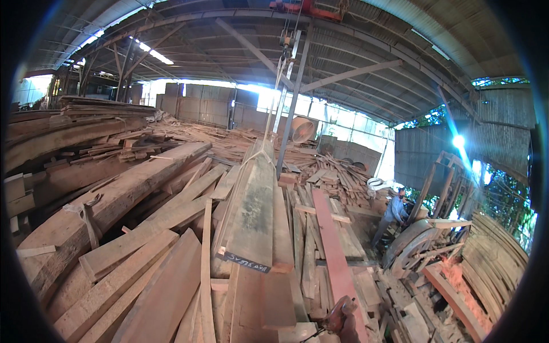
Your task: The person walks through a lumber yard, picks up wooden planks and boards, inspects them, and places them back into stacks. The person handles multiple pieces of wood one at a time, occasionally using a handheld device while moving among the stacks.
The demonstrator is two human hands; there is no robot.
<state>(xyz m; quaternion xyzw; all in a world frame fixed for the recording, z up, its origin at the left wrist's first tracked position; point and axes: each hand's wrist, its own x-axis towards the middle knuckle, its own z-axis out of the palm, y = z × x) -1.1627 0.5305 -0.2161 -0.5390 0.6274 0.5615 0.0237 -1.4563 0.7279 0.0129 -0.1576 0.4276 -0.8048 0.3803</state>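
Observation:
At the lower edge, over a red-brown plank (329,228), is my right hand (342,320), dark and partly cut off. Its fingers look curled, and a small dark thing beside them is too unclear to name. My left hand is out of the picture. Ahead of me lies a long stack of thick boards (251,200), its near end marked with a dark painted strip (247,262). A pale sling (266,134) loops round the far part of this stack and rises to a crane hook (286,43).
Loose planks (166,280) lie at angles on the left beside a heavy squared beam (126,188). On the right a person (392,214) in a light blue shirt is next to a forklift-like machine (417,240). A large round fan (303,130) stands at the back.

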